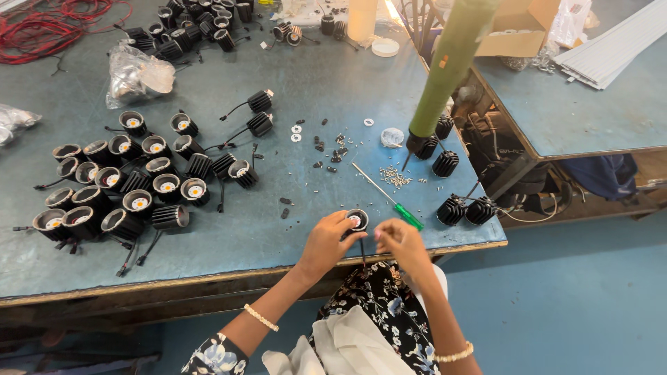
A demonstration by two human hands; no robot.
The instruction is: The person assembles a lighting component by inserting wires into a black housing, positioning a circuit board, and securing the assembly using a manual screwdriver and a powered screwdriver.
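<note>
The small black lamp housing (357, 220) sits at the worktop's (278, 76) near edge, open face up, between both hands: left hand (325, 243) pinches its rim, right hand (401, 242) fingers curled just beside it.

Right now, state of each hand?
Left hand: closed on the small black round lamp housing at the table edge.
Right hand: fingers pinched beside the same housing; whether it grips anything cannot be told.

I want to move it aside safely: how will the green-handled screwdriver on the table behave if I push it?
The green-handled screwdriver looks stiff with its thin metal shaft. Its round handle would probably roll on the flat table. It lies near the edge, so it might fall off.
</note>
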